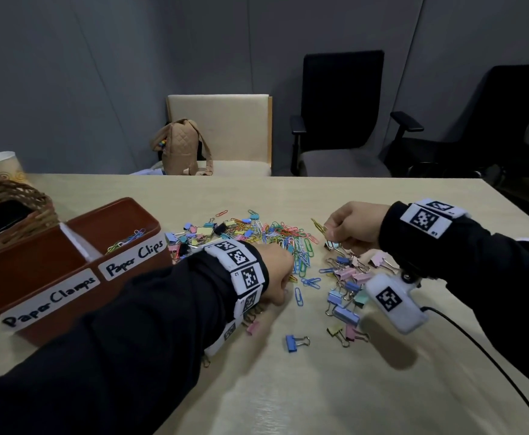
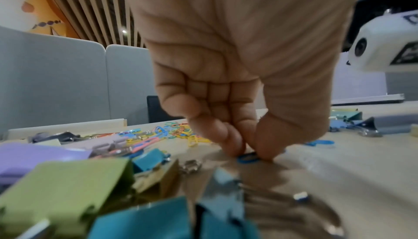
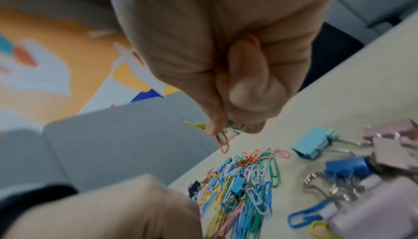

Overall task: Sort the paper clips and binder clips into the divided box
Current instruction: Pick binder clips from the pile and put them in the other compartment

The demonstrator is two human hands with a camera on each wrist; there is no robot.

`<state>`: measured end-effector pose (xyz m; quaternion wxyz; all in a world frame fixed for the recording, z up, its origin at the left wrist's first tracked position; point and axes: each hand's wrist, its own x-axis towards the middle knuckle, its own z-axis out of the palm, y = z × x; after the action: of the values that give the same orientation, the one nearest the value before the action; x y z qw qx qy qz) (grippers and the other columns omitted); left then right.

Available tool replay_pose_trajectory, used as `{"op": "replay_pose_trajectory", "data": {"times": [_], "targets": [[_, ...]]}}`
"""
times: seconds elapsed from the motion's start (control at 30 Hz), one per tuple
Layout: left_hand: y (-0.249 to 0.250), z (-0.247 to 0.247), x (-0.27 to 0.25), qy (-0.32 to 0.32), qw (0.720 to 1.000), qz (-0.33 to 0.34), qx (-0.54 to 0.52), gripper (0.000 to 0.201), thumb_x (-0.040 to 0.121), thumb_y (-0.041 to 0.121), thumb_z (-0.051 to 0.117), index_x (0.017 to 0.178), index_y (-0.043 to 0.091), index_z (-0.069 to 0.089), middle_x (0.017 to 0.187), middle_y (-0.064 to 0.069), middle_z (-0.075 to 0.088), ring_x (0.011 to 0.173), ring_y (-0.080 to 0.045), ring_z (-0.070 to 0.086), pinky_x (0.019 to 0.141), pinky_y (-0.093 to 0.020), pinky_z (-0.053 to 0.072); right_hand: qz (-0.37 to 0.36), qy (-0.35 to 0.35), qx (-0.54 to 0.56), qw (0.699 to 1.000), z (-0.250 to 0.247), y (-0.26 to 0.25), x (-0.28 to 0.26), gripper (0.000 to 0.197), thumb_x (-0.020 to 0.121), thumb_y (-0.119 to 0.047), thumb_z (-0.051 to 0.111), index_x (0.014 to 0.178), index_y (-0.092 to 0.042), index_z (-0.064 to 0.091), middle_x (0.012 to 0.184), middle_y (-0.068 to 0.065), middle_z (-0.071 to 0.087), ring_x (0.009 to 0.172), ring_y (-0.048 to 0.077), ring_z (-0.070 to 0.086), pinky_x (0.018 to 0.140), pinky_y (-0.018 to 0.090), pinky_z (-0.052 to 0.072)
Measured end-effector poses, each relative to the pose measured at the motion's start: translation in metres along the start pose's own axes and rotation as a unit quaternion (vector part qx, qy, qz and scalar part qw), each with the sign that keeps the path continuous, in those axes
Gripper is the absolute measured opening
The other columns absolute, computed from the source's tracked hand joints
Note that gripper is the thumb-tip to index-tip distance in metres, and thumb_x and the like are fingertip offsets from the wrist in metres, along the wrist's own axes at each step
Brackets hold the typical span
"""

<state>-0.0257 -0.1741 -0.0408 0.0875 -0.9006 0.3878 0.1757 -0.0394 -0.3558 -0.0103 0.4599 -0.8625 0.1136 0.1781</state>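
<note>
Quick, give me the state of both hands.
Left hand: pinching a blue paper clip on the table.
Right hand: gripping several paper clips.

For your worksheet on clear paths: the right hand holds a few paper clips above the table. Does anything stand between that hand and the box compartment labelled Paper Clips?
Yes. The left hand and its sleeved forearm lie across the table between the right hand with its paper clips and the Paper Clips compartment, beside the loose clip pile. The compartment's top is open.

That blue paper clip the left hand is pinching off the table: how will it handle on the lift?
The blue wire paper clip lies flat on the smooth tan table, so it will probably slide before it lifts. It looks thin and very light, likely to slip from the left hand's fingertips. It lies apart from the pile, so snagging seems unlikely.
</note>
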Motion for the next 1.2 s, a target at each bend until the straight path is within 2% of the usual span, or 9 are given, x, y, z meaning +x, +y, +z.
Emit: {"op": "replay_pose_trajectory", "data": {"times": [0.23,0.37,0.47,0.67,0.77,0.9,1.07,1.13,1.2], "targets": [[0.001,0.003,0.004,-0.004,0.997,-0.035,-0.063,0.023,0.080,0.024,0.070,0.098,0.010,0.071,0.097,-0.003,0.070,0.087,-0.020,0.065,0.075,-0.030,0.054,0.011,-0.013,0.123,0.992,0.001,0.010,-0.002,0.034,0.093,0.009,0.042,0.062,-0.006,0.045,0.051,0.002,0.028,0.034,0.009,0.023,0.035,0.012,0.021],[0.001,0.005,0.005,-0.007,0.998,-0.041,-0.049,0.019,0.081,0.026,0.068,0.076,0.010,0.061,0.076,-0.005,0.058,0.070,-0.024,0.055,0.064,-0.030,0.048,0.018,-0.027,0.135,0.990,0.004,0.009,-0.004,0.034,0.094,0.009,0.041,0.064,-0.006,0.046,0.047,0.002,0.031,0.033,0.009,0.024,0.034,0.012,0.022],[-0.002,0.005,0.002,0.009,0.997,-0.041,-0.061,0.016,0.082,0.028,0.064,0.077,0.014,0.057,0.075,-0.003,0.050,0.068,-0.022,0.047,0.059,-0.028,0.040,0.013,-0.026,0.154,0.988,0.004,0.006,-0.004,0.033,0.094,0.007,0.041,0.064,-0.005,0.047,0.052,0.003,0.032,0.033,0.009,0.025,0.033,0.012,0.023],[-0.023,-0.011,-0.021,0.120,0.978,-0.063,-0.157,0.021,0.082,0.015,0.063,0.072,0.022,0.046,0.071,0.008,0.048,0.066,-0.012,0.046,0.055,-0.023,0.037,-0.003,-0.043,0.190,0.981,0.007,-0.011,0.000,0.034,0.096,0.005,0.039,0.064,-0.006,0.044,0.055,0.002,0.031,0.033,0.007,0.025,0.031,0.013,0.023],[-0.044,-0.017,-0.041,0.192,0.952,-0.105,-0.215,0.016,0.079,0.009,0.061,0.087,0.022,0.056,0.075,0.007,0.059,0.072,-0.013,0.053,0.063,-0.024,0.043,-0.024,-0.056,0.217,0.974,0.021,-0.033,0.007,0.036,0.097,0.006,0.035,0.064,-0.008,0.038,0.051,0.001,0.030,0.032,0.006,0.024,0.030,0.013,0.020],[-0.080,-0.017,-0.078,0.291,0.908,-0.149,-0.261,0.025,0.080,0.005,0.057,0.094,0.024,0.064,0.077,0.000,0.069,0.067,-0.013,0.059,0.055,-0.015,0.041,-0.055,-0.080,0.242,0.965,0.051,-0.072,0.017,0.035,0.097,0.007,0.033,0.066,-0.008,0.040,0.054,0.001,0.030,0.032,0.005,0.025,0.029,0.014,0.020],[-0.129,-0.004,-0.125,0.353,0.875,-0.260,-0.206,0.022,0.083,0.011,0.061,0.091,0.032,0.064,0.070,0.011,0.063,0.073,-0.013,0.061,0.064,-0.021,0.045,-0.098,-0.120,0.198,0.968,0.107,-0.112,0.025,0.036,0.095,0.007,0.036,0.064,-0.010,0.041,0.052,0.001,0.030,0.033,0.008,0.025,0.032,0.013,0.020],[-0.140,0.005,-0.140,0.335,0.881,-0.297,-0.151,0.016,0.085,0.020,0.062,0.096,0.032,0.065,0.076,0.014,0.063,0.084,-0.017,0.062,0.073,-0.026,0.048,-0.113,-0.121,0.195,0.967,0.129,-0.124,0.028,0.036,0.094,0.009,0.039,0.063,-0.010,0.043,0.055,0.002,0.031,0.037,0.009,0.025,0.034,0.013,0.020],[-0.144,0.014,-0.151,0.291,0.899,-0.309,-0.109,0.016,0.089,0.035,0.059,0.103,0.032,0.066,0.093,0.008,0.068,0.095,-0.018,0.062,0.079,-0.030,0.050,-0.126,-0.102,0.197,0.967,0.146,-0.136,0.030,0.034,0.092,0.010,0.042,0.064,-0.010,0.045,0.056,0.003,0.032,0.042,0.012,0.026,0.035,0.012,0.021]]}}
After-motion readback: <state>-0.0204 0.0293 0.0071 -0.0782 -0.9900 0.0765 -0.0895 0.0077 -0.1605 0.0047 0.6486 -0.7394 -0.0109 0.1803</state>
